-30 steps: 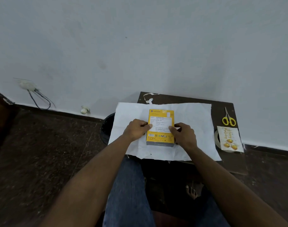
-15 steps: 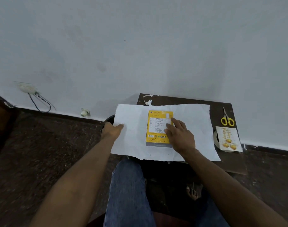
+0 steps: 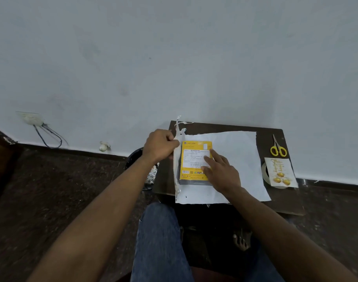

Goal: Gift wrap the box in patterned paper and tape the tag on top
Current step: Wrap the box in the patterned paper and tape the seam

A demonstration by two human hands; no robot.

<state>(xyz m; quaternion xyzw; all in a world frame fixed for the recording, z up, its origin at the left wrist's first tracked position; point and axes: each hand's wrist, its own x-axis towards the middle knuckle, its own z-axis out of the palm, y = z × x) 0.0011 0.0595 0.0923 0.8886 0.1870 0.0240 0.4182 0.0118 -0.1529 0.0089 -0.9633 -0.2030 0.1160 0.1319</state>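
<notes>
The tag hides most of the tape roll beneath it.

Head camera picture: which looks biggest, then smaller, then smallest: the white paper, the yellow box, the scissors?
1. White paper
2. Yellow box
3. Scissors

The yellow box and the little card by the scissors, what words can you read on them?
"LAPCARE": top left of the yellow box.
White label on the box: lines of print, too small to read.
Tag: gold curly writing above gold balls, too blurred to read.
Scissors: no text visible.
</notes>
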